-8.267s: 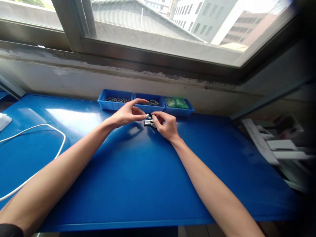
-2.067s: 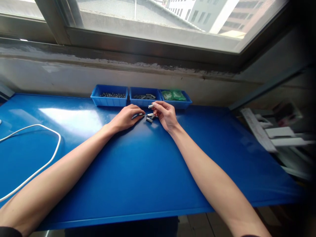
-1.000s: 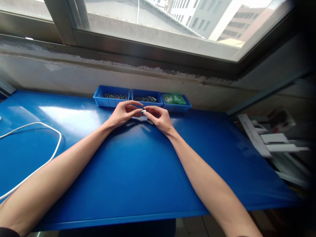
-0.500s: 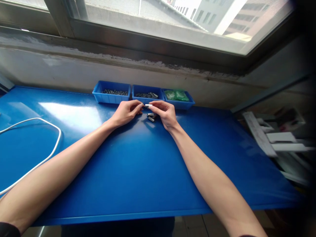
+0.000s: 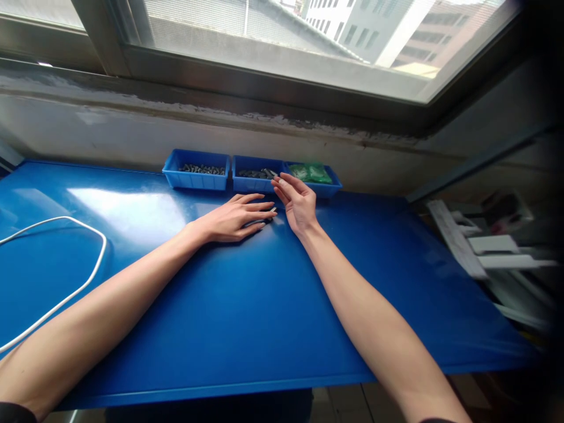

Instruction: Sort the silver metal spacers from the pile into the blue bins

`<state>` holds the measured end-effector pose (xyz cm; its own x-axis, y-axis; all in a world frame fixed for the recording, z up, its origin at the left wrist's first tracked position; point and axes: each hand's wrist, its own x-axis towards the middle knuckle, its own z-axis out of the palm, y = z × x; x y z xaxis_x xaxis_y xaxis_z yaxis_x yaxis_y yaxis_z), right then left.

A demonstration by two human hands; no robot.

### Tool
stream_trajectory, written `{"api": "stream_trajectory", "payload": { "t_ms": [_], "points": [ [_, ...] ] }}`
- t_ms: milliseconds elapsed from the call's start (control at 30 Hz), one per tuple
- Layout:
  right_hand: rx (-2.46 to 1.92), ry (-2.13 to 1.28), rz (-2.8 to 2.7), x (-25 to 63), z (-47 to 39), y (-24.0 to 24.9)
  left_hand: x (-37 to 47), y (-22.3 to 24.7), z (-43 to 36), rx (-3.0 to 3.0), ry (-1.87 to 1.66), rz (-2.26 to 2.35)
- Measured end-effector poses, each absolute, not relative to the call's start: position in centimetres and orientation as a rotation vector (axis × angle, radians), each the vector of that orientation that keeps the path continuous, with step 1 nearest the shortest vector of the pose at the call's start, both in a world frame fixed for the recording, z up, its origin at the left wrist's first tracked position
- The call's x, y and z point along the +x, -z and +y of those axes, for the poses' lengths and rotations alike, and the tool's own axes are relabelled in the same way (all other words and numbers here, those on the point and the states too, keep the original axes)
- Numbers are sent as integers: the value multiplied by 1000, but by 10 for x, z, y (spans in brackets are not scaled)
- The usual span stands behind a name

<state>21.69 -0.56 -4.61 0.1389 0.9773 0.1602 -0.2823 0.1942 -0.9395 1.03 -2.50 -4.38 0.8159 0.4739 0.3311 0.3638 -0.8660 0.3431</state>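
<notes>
My left hand (image 5: 240,218) lies palm down on the blue table, fingers stretched and spread. Under and just past its fingertips, small dark and silvery metal pieces (image 5: 274,210) show in part; the fingers cover most of them. My right hand (image 5: 298,202) is raised at the front edge of the middle blue bin (image 5: 258,184), thumb and fingertips drawn together. Whatever lies between those tips is too small to make out. Inside that bin, close to the fingertips, are dark elongated pieces with shiny faces (image 5: 267,173).
A left blue bin (image 5: 196,181) holds many small grey parts. Green and clear plastic bags (image 5: 311,173) fill the right bin (image 5: 328,189). A white cable (image 5: 99,258) curves over the table's left side. Behind the bins are a wall and window; pale frames (image 5: 497,252) stand at the right.
My left hand has opened from a pinch and flattened over the loose pieces. My right hand has moved up toward the middle bin, and the bright piece between its fingers no longer shows there.
</notes>
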Motion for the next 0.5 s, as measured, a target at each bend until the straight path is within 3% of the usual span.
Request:
{"api": "stream_trajectory", "payload": {
  "t_ms": [500],
  "points": [
    [-952, -1141, -996, 225, -3, 45, 7, 44, -14, 2304, -1042, 801]
  ]
}}
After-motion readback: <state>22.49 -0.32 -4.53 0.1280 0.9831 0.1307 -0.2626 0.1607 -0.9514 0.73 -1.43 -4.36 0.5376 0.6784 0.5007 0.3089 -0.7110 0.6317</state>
